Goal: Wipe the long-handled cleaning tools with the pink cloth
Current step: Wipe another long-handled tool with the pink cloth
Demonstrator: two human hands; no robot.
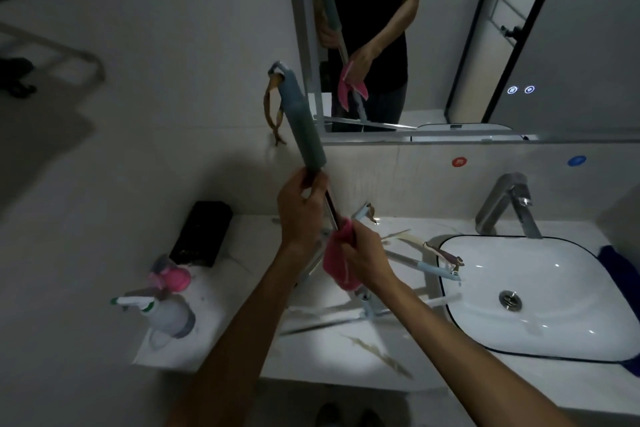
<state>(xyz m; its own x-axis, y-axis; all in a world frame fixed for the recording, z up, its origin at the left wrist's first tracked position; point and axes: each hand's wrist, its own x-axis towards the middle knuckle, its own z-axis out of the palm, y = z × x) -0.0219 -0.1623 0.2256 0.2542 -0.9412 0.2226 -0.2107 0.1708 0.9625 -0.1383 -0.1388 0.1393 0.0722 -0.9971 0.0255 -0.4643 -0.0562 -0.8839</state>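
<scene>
I hold one long-handled cleaning tool (302, 125) upright over the counter; it has a grey-blue grip and a brown hanging strap at its top. My left hand (302, 210) grips its metal shaft just below the grip. My right hand (363, 251) holds the pink cloth (337, 265) wrapped round the shaft lower down. Other long-handled tools (424, 265) with pale blue ends lie crossed on the counter behind my hands, one reaching the sink's rim.
A white sink (540, 329) with a chrome tap (509, 206) fills the right of the marble counter (346, 350). At the left stand a white spray bottle (166, 317), a pink-capped bottle (173, 279) and a black box (202, 234). A mirror (467, 38) hangs above.
</scene>
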